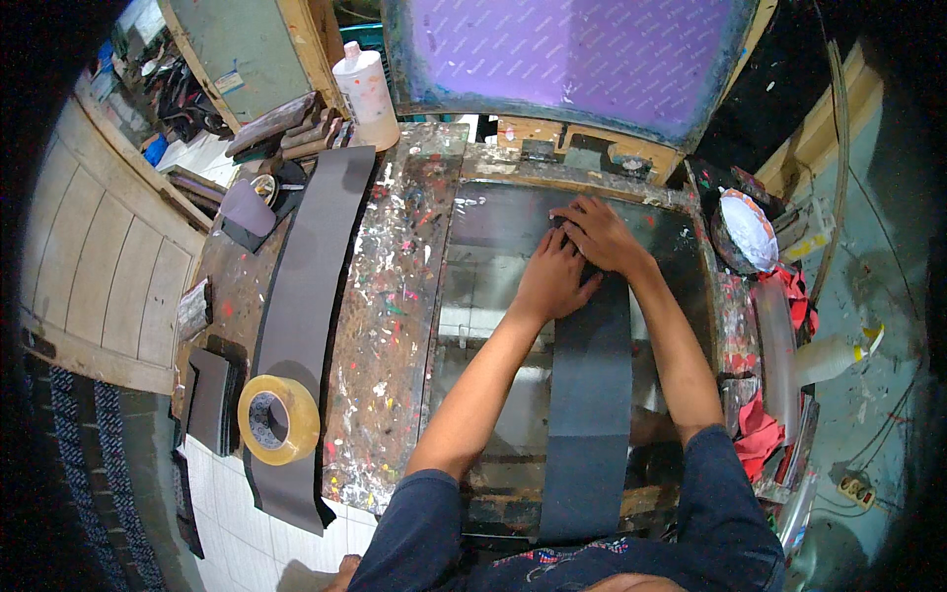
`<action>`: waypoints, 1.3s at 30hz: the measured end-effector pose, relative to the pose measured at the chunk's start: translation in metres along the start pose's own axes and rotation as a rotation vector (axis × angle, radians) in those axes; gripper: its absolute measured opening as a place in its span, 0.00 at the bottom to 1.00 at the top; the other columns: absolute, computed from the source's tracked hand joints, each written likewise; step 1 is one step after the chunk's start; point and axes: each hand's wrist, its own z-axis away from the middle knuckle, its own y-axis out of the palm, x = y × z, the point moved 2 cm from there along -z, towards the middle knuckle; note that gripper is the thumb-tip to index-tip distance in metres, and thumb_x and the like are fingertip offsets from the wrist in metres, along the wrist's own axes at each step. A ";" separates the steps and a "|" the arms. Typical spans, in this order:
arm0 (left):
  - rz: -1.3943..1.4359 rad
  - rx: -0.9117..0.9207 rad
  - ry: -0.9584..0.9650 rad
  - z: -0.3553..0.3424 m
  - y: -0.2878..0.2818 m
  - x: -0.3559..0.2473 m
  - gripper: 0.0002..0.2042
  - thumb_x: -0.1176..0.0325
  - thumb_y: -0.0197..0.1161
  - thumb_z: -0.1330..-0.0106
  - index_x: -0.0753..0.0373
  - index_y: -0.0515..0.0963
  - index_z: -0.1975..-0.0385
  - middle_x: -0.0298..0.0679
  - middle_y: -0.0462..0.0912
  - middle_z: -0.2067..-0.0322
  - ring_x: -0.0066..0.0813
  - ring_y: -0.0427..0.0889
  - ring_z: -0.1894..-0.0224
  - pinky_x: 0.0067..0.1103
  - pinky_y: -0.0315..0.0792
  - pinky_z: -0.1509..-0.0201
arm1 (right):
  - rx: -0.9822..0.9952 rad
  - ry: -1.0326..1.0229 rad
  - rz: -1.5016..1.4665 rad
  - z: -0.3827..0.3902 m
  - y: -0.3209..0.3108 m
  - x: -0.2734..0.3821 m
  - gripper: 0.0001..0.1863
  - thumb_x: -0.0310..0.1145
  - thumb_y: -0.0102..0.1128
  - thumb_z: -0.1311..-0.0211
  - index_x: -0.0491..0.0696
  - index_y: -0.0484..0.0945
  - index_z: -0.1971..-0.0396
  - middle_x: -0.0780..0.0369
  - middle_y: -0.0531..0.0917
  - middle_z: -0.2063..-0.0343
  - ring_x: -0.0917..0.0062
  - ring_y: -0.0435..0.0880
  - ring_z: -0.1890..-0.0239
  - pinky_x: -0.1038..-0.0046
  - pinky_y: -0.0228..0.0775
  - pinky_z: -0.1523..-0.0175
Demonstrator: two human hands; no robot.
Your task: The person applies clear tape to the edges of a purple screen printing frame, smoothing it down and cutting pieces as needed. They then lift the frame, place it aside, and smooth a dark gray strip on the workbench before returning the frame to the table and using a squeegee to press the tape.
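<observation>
A long dark grey strip lies lengthwise on the glass top in front of me. My left hand rests on the far part of the strip, palm down with its fingers apart. Just beyond it and to the right, my right hand lies palm down over the strip's far end, fingers stretched out and meeting those of my left. The very end of the strip is hidden under my fingers.
Left are another grey strip under a tape roll, stacked dark sheets and a bottle. A purple screen frame stands behind. Right are a white-topped container, red cloth and pump bottle.
</observation>
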 end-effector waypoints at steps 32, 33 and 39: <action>0.009 0.043 -0.016 0.001 -0.004 0.002 0.30 0.50 0.58 0.33 0.65 0.71 0.38 0.49 0.69 0.34 0.55 0.62 0.30 0.43 0.56 0.26 | -0.181 0.265 0.021 0.023 -0.033 -0.012 0.15 0.34 0.57 0.37 0.46 0.82 0.52 0.54 0.80 0.54 0.58 0.77 0.47 0.59 0.66 0.39; 0.025 0.013 0.005 -0.001 -0.003 0.000 0.29 0.50 0.58 0.33 0.65 0.71 0.38 0.49 0.69 0.34 0.56 0.63 0.31 0.44 0.57 0.27 | -0.181 0.297 0.049 0.033 -0.039 -0.019 0.16 0.34 0.59 0.37 0.46 0.82 0.52 0.54 0.80 0.55 0.58 0.77 0.47 0.60 0.67 0.39; 0.002 0.039 -0.002 0.006 -0.003 -0.001 0.30 0.50 0.58 0.32 0.64 0.70 0.36 0.48 0.68 0.33 0.55 0.63 0.31 0.42 0.56 0.26 | -0.117 0.390 0.018 0.079 -0.037 -0.032 0.22 0.43 0.68 0.40 0.47 0.80 0.49 0.55 0.81 0.55 0.56 0.78 0.49 0.59 0.70 0.42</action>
